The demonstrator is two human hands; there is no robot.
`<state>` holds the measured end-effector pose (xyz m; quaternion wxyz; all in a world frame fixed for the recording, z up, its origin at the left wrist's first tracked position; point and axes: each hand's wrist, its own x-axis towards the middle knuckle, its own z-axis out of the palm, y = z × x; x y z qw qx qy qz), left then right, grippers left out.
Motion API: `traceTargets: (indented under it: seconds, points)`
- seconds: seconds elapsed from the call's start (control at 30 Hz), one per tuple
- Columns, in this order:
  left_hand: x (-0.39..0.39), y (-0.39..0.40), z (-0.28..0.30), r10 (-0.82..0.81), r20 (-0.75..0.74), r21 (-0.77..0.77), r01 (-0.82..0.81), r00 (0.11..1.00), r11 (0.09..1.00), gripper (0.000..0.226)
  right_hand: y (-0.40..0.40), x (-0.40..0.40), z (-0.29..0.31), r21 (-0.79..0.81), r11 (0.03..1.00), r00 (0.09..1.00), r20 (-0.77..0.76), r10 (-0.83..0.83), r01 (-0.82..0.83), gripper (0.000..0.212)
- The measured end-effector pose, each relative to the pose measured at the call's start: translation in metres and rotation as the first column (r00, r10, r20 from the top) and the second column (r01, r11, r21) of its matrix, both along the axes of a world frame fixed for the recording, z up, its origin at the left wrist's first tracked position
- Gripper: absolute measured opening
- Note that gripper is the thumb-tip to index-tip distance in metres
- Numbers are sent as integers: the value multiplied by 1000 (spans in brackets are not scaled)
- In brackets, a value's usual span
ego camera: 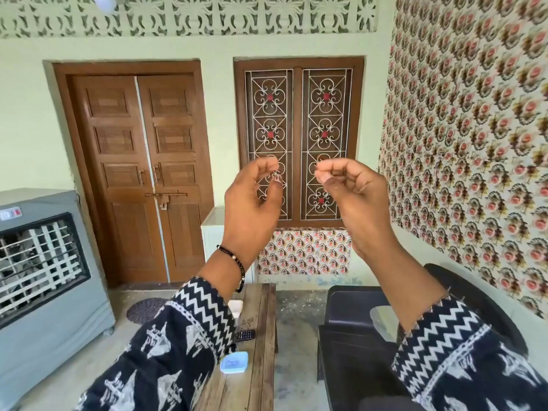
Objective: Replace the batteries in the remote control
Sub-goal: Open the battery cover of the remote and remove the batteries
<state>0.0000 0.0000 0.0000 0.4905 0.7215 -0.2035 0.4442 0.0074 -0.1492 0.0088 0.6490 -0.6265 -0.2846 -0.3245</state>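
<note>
A: Where is the remote lying, and which way is it pointing?

B: It is lying flat on the wooden table, a dark body with pale keys, partly hidden by the left sleeve. Its long axis is running roughly across the table, left to right, slightly tilted; which end is the front cannot be told.

A: What is sitting around it?

B: A white object is resting farther back on the table, and a light blue box is lying nearer the viewer. Both are apart from the remote.

A: How are the hands holding?

B: The left hand is being held high above the table, fingers curled, thumb and forefinger pinching together; something tiny may be between them, too small to tell. The right hand is mirroring it, fingertips closing in a pinch, with no clear object visible. The hands are apart, neither touching the remote.

A: And beyond?

B: A black chair is standing right of the table; a grey cooler is standing left.
</note>
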Motion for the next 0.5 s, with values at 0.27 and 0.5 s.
traceTargets:
  seconds: [0.27,0.5]
  points:
    - [26,-8,-68,-6,-157,-122,-14,988,992,28,-17,31,-68,3,999,986,-162,48,-49,19]
    - [51,-1,-157,-57,-363,-208,-21,930,978,27,-15,69,-147,-9,993,929,-354,103,-114,20]
